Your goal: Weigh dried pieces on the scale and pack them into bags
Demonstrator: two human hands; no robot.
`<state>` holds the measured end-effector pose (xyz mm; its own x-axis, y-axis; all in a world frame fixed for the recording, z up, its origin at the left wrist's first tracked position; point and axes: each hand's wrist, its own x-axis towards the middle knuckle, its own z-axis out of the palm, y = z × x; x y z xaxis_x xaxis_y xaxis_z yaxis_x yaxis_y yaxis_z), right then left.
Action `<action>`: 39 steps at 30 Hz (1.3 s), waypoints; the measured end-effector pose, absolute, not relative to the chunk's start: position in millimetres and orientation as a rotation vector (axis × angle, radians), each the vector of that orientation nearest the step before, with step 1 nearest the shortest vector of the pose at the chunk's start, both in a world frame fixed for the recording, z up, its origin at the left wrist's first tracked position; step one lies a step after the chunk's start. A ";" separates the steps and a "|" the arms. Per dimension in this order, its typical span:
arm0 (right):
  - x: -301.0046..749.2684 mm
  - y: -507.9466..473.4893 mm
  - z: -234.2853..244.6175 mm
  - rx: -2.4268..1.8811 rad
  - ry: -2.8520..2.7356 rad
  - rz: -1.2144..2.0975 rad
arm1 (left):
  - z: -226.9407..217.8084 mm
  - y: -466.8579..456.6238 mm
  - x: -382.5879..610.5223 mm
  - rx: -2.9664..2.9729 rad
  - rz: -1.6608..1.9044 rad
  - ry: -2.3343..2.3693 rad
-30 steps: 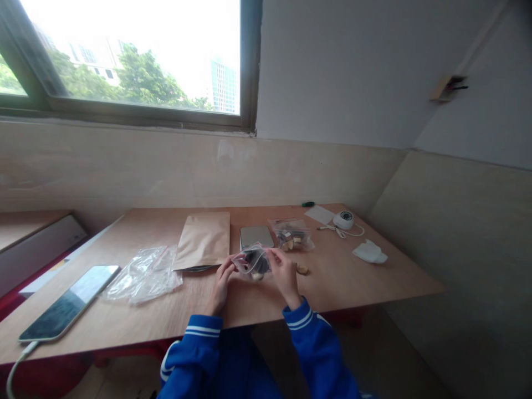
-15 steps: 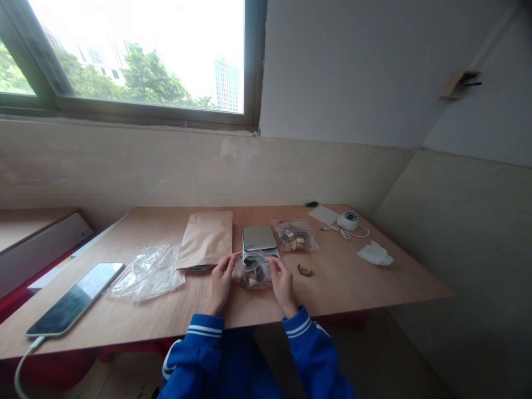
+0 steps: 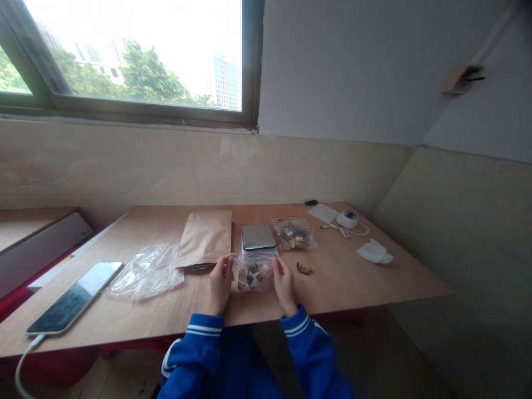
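Between my hands is a clear zip bag with dark and pale dried pieces inside. My left hand pinches its upper left corner, and my right hand pinches the upper right corner. The bag's mouth looks drawn straight across. Just behind it stands a small digital scale with a bare metal plate; its front is partly hidden by the bag. A second filled zip bag lies to the right of the scale. One curved brown dried piece rests on the table near my right hand.
Left of the scale lies a brown paper pouch, beside flat clear plastic bags. A phone with a cable is at the far left. On the right are a white dome camera, a crumpled tissue and a green-handled tool.
The bag's mouth, gaping and curved before, is now pulled straight between my hands. The bag has turned so its contents show more from the front.
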<state>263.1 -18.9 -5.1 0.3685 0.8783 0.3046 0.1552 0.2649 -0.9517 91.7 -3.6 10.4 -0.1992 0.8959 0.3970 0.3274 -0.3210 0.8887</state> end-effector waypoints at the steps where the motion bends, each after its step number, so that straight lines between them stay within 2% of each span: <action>1: 263.1 -19.0 -5.1 -1.196 -1.127 0.677 | 10.2 -4.4 92.2 1.657 1.533 1.379; 4: 262.8 -20.1 -5.3 -1.163 -1.129 0.685 | 8.4 -4.5 92.4 1.763 1.537 1.298; 9: 266.1 -23.5 -3.9 -1.239 -0.989 0.542 | 4.1 -2.8 87.6 1.552 1.721 1.485; 18: 268.5 -25.2 -1.2 -1.227 -0.927 0.495 | 13.3 -5.2 88.8 1.658 1.526 1.307; 39: 269.4 -24.4 -1.5 -1.234 -0.840 0.562 | 21.7 -5.6 90.7 1.279 1.558 1.176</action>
